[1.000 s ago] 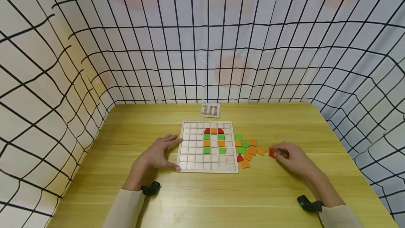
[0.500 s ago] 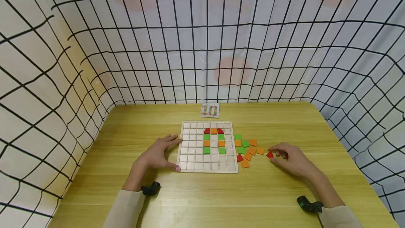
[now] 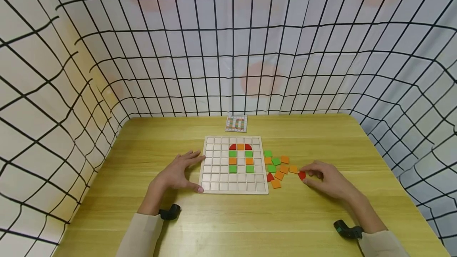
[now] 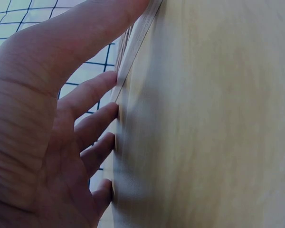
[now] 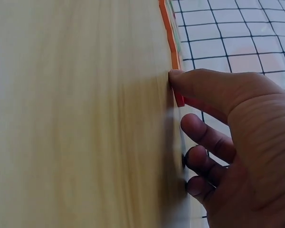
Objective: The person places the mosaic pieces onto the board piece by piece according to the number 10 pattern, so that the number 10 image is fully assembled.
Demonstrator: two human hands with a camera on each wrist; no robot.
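Observation:
A wooden grid board [image 3: 214, 179] lies flat on the table, bearing red, orange and green tiles in an arch-like pattern. My left hand [image 3: 177, 172] touches its left edge, thumb at the lower corner and fingers spread farther up. Right of the loose tiles, my right hand [image 3: 328, 177] pinches a red tile [image 3: 302, 175] with a rounded side between thumb and index finger, low over the table. The right wrist view shows the red tile [image 5: 178, 97] partly hidden by the thumb, its other fingers loosely curled.
Loose green and orange tiles [image 3: 284, 169] and another red tile [image 3: 270, 177] lie right of the board. Behind the board is a small pattern card [image 3: 236, 123]. A white wall with a black grid [image 3: 214, 66] surrounds the wooden table [image 3: 221, 225].
My right hand has moved slightly left with the red tile, which has turned between the fingers and now sits close to the nearest orange tile. My left hand has stayed at the board.

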